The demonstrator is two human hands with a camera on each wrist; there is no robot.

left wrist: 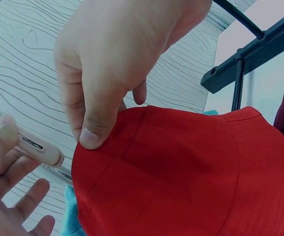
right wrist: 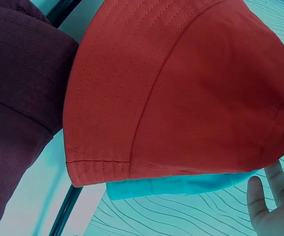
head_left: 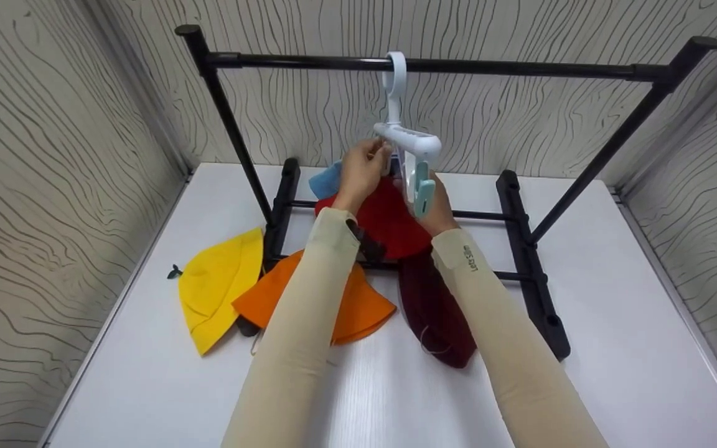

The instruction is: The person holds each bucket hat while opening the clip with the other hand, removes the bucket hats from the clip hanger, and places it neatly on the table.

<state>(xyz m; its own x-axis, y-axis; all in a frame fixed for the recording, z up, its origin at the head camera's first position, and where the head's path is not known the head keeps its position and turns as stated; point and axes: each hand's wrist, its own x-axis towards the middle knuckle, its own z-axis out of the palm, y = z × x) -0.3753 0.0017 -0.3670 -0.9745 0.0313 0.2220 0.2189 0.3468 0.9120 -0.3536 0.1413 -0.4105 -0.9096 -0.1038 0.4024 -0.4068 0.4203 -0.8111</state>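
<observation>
My left hand pinches the crown of a red bucket hat between thumb and fingers. The hat hangs brim down beside the white folding hanger. My right hand is at the hanger's lowered arm, partly behind its mint clip. In the left wrist view, the right hand's thumb and finger pinch a pale clip, other fingers spread. The clip's end is right at the crown's edge. A light blue hat shows partly behind the red one.
The hanger hooks over the bar of a black rack. A yellow bucket hat with a leaf tip and an orange hat lie at the rack's left base. A dark maroon hat lies under my right forearm. Patterned walls surround the white table.
</observation>
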